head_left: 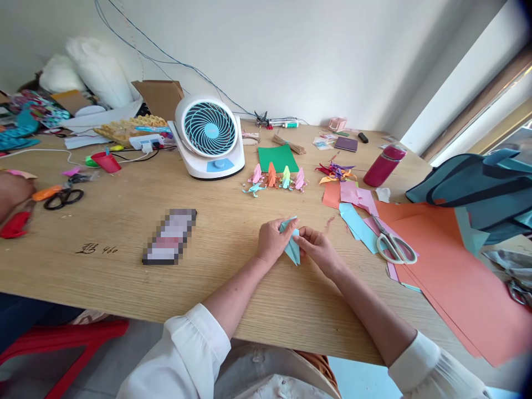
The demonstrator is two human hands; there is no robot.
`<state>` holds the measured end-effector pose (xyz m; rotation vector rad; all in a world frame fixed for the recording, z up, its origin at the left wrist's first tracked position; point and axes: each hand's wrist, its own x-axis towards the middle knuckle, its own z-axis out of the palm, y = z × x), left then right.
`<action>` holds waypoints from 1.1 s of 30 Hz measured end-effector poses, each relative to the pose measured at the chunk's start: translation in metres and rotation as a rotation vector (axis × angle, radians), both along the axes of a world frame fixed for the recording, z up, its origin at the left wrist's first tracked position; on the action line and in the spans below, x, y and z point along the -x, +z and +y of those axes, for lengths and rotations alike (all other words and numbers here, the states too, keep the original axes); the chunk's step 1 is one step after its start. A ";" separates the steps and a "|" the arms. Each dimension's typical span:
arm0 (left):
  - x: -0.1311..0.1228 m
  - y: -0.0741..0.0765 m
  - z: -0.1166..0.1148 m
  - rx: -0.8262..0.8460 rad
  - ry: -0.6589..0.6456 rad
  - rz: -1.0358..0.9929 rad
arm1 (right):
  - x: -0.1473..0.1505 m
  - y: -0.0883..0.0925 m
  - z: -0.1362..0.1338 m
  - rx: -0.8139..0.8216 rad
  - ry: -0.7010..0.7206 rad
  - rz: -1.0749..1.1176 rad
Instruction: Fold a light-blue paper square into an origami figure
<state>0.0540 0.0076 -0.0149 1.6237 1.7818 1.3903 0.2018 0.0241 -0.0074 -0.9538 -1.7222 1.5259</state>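
Nearest to the body, over the near part of the tabletop [299, 316], busy with folding a small light-blue paper [293, 254]. Gripping its upper left side with the left hand [272, 239], thumb laid on top and fingers curled behind; pinching its right edge between thumb and index finger of the right hand [318, 246]. Cannot tell if resting the lower tips on the wood or holding them just above it. To judge from this grip, now at the step of bending or creasing one flap, steadying with the left hand and doing the fine work with the right. For the next move, seemingly calling for a firm left pinch, well-matched edges and gentle pressure along the crease. Well apart to the left, a phone [169, 236]; to the right, light-blue strips [358, 221] and scissors [394, 249], lying over coloured papers beside large orange sheets [453, 288]. Farther away, beyond both hands, a group of small folded paper figures [271, 176], then a green sheet [277, 158] just behind and a fan [211, 130] to the left.
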 end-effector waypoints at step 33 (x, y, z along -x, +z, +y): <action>-0.001 0.016 -0.008 -0.114 -0.174 -0.211 | -0.012 -0.006 0.000 0.120 0.030 0.048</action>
